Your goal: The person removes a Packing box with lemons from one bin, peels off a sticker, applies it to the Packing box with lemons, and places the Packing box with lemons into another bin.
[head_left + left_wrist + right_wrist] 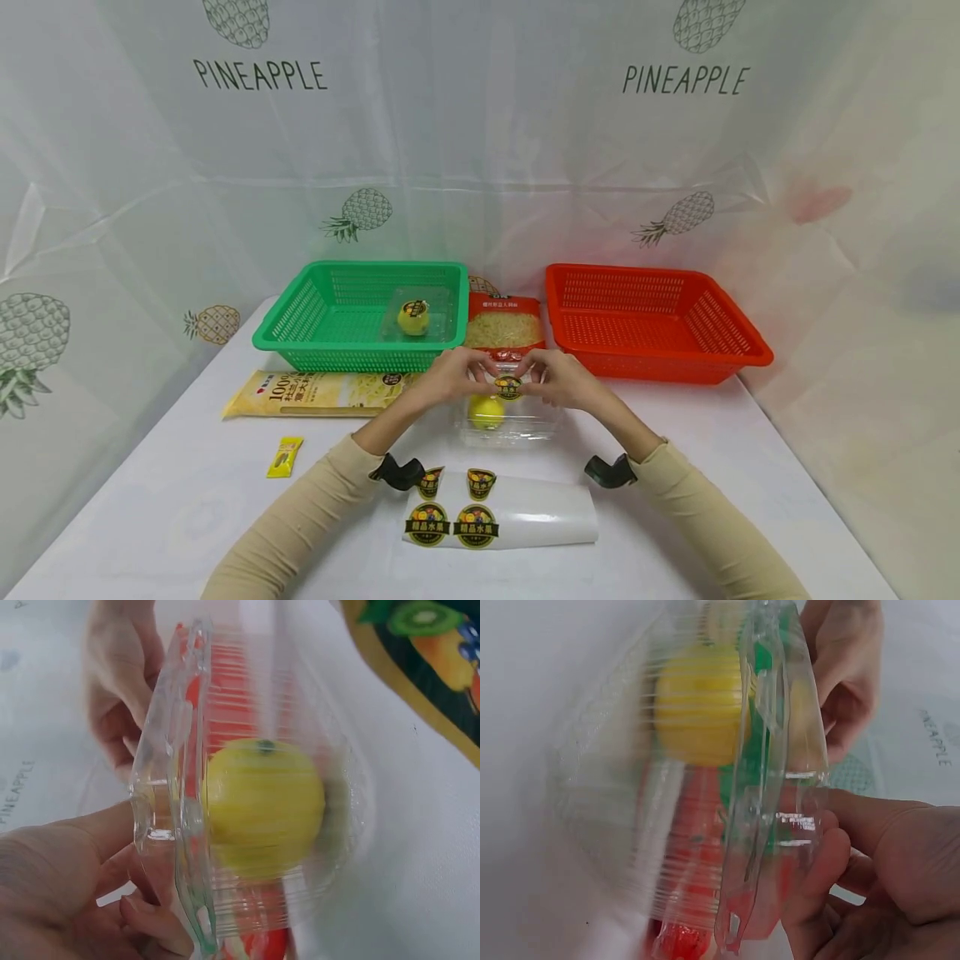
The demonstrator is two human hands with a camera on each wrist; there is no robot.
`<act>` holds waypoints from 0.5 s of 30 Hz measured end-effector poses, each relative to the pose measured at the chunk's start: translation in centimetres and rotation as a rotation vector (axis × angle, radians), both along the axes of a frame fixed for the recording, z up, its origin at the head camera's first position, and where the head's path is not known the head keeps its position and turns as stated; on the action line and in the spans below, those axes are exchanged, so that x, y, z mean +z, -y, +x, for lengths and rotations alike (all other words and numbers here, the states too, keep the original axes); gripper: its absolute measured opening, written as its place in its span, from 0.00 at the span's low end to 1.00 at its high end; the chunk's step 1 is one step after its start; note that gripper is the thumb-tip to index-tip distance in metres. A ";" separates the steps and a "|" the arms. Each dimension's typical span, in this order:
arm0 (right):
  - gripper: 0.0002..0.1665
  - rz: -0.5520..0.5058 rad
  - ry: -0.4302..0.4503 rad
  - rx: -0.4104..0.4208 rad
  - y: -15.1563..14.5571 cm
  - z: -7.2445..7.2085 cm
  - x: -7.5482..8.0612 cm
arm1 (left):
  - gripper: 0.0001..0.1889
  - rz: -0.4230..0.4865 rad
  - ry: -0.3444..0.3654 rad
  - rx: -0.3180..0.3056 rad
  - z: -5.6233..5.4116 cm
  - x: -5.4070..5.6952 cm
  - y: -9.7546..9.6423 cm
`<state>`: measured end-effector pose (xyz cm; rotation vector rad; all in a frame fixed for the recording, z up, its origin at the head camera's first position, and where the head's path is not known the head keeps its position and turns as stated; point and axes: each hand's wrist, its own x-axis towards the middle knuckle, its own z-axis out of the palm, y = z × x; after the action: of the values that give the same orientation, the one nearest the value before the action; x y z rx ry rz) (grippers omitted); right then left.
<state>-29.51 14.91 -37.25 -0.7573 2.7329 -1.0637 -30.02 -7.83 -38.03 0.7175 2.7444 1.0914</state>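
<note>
A clear plastic clamshell box (517, 429) lies on the table in front of me, its lid up. Inside it is a yellow lemon-like fruit (264, 806), toward the left end. A round black-and-gold sticker (507, 387) is at the lid, between my hands. My left hand (454, 377) holds its left edge with bent fingers and thumb. From the other side my right hand (564, 379) holds the right edge likewise. Both thumbs touch the lid area. Whether the sticker lies fully flat on the plastic I cannot tell.
Nearer me lies a sticker sheet (540, 512) with several stickers. A green basket (360, 358) at back left holds another stickered box (442, 312). A red basket (660, 367) is at back right, a red pasta bag (504, 325) between them. A noodle pack (315, 393) and yellow sachet (285, 457) lie left.
</note>
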 end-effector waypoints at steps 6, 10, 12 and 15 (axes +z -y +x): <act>0.09 -0.031 0.038 -0.009 -0.3 -0.3 0.0 | 0.11 0.004 -0.050 0.042 -0.3 -0.3 -0.2; 0.09 -0.016 0.035 -0.036 0.0 -0.6 0.1 | 0.10 -0.047 -0.140 0.064 -0.4 -0.5 -0.8; 0.10 0.002 0.020 -0.055 0.2 -0.8 0.1 | 0.10 -0.068 -0.163 0.088 -0.5 -0.5 -1.0; 0.11 0.039 0.002 -0.080 0.4 -1.0 0.1 | 0.09 -0.092 -0.180 0.121 -0.6 -0.6 -1.2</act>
<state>-30.46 14.49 -37.16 -0.6460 2.7956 -1.0226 -30.62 -6.59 -38.60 0.6759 3.0036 0.9575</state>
